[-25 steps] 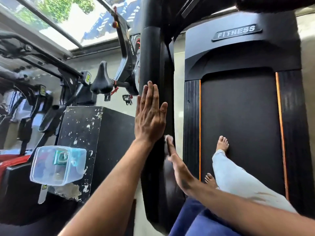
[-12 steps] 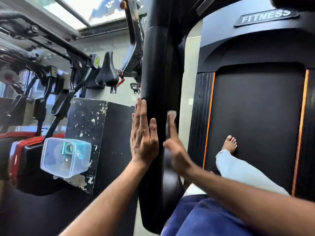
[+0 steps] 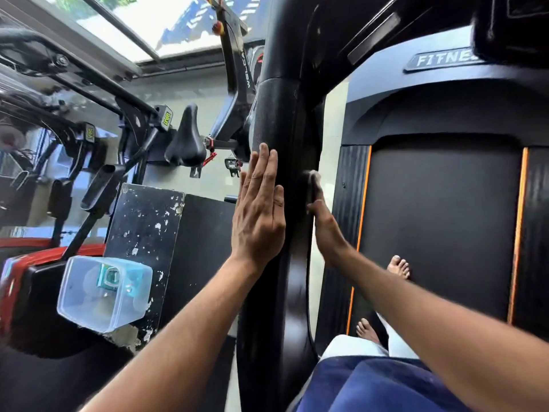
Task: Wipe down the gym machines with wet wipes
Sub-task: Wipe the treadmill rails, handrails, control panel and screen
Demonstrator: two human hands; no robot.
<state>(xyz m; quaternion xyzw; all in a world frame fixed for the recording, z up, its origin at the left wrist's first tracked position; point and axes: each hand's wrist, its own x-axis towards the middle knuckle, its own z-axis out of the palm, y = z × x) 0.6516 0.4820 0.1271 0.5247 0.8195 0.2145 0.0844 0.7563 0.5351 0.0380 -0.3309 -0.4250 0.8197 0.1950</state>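
The upright [image 3: 285,203], axis running 12 to 6 o'clock, is braced by the flat left hand [image 3: 258,215] while a wipe [image 3: 313,175] is pressed at 3 o'clock by the right hand [image 3: 325,230].

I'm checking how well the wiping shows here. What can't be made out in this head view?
- Wipe: blurred, mostly behind the right hand.
- Post right side: turned away, so wiped area unseen.
- Right fingers: edge-on, grip unclear.
- Left hand palm: faces the post, contact unseen.
- Tub contents: blurred by cloudy plastic.
- Treadmill plate: lettering cut off by a dark part.
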